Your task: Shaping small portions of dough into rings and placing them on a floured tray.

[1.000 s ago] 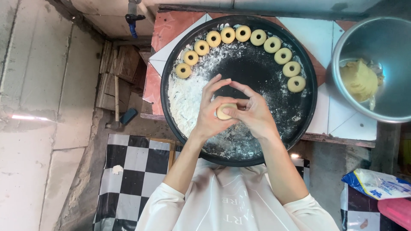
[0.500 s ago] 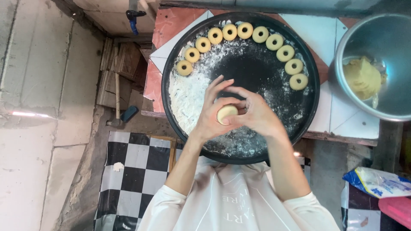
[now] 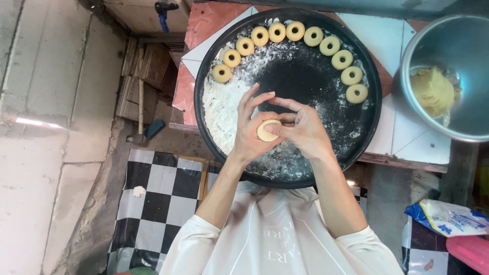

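A tiled table [image 3: 407, 137] carries a round black floured tray [image 3: 214, 76] rimmed with pale dough rings [image 3: 277, 32]. Over its near part, the left hand [image 3: 249, 135] and right hand [image 3: 305, 130] clamp together on a small pale dough disc [image 3: 267, 130], mid-shaping; piercing its centre seems due. A steel bowl of dough [image 3: 453, 46] sits right.

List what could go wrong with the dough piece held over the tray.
Both the left hand and right hand pinch the small dough piece above the black tray; it may tear or deform. The tray's near rim overhangs the table edge, so pressing down there might tip it.
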